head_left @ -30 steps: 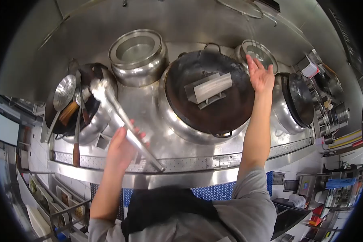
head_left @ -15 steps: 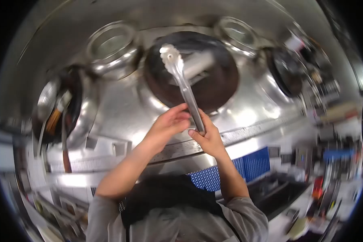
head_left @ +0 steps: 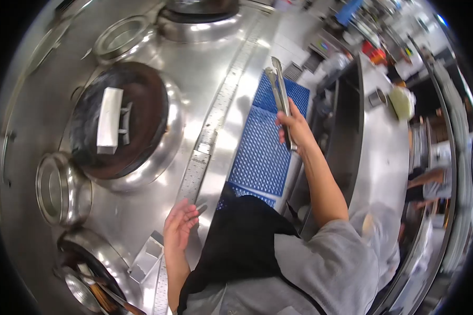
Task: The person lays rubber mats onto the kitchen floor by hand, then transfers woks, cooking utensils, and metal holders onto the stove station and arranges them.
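Metal tongs point up and away from my right hand, whose fingers are wrapped round their handle end. They are over the blue perforated mat on the floor. Near the front edge of the steel stove top, my left hand has its fingers apart and holds nothing. A large dark wok at the left bears a pale metal block-like piece and a small metal rack beside it.
Round steel pots stand beside the wok. At the lower left, another wok holds a strainer and a brush. A steel counter runs along the right, with a metal cup on it. Farther right, a person's arm shows.
The view has turned rightward, bringing the right counter in. The tongs passed from my left hand to my right, which has moved out over the floor mat. My left hand has come away from them.
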Demonstrator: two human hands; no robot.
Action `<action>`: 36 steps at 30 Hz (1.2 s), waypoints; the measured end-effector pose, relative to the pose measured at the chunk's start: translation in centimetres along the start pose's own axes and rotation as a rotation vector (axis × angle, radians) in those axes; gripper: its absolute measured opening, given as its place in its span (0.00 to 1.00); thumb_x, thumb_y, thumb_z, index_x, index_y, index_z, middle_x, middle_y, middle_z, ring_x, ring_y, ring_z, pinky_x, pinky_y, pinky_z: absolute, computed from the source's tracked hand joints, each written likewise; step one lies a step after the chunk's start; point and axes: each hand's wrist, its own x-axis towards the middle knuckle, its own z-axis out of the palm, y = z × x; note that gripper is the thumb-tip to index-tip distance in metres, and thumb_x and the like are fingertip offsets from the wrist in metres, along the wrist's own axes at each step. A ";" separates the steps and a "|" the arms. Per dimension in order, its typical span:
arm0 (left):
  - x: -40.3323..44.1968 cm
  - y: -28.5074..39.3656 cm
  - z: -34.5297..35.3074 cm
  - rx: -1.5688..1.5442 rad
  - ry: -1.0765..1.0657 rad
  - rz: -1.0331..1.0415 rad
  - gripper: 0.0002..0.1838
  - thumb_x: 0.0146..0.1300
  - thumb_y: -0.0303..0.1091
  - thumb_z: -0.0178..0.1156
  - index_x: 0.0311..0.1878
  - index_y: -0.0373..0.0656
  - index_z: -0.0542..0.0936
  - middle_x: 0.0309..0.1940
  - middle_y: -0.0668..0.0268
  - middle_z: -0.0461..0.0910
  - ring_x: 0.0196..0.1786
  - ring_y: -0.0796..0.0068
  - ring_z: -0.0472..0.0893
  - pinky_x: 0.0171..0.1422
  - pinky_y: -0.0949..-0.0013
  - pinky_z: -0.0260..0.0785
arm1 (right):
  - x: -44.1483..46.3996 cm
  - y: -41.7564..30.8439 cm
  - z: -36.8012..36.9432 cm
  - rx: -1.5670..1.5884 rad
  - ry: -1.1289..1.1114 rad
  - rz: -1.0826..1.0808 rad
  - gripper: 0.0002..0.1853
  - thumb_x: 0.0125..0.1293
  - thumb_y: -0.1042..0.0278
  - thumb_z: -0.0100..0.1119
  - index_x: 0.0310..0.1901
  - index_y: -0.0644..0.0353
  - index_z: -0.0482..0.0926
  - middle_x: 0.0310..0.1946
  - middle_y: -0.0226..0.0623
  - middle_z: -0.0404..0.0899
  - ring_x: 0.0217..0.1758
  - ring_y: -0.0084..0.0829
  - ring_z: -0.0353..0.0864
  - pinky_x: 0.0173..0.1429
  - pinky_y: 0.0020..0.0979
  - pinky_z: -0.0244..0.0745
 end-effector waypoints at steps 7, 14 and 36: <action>3.7 -0.7 6.6 0.185 -0.009 -0.106 0.28 0.71 0.42 0.58 0.67 0.37 0.69 0.53 0.56 0.78 0.54 0.64 0.79 0.55 0.61 0.75 | 6.2 6.2 -11.1 1.121 0.162 0.200 0.10 0.72 0.59 0.50 0.46 0.55 0.76 0.27 0.35 0.74 0.24 0.31 0.75 0.26 0.34 0.73; 14.0 -1.8 16.3 0.453 0.055 -0.150 0.26 0.70 0.42 0.58 0.67 0.40 0.70 0.52 0.59 0.80 0.52 0.68 0.80 0.56 0.62 0.73 | 23.9 15.5 -16.2 0.802 0.481 0.340 0.08 0.64 0.60 0.53 0.29 0.51 0.71 0.21 0.31 0.72 0.18 0.27 0.69 0.18 0.30 0.61; 17.4 -4.9 22.3 0.532 0.733 -0.292 0.25 0.68 0.38 0.61 0.65 0.40 0.72 0.50 0.59 0.81 0.50 0.67 0.80 0.54 0.62 0.74 | 51.1 26.4 -6.0 0.487 0.561 0.883 0.27 0.65 0.51 0.52 0.54 0.67 0.74 0.43 0.52 0.80 0.39 0.44 0.81 0.31 0.43 0.77</action>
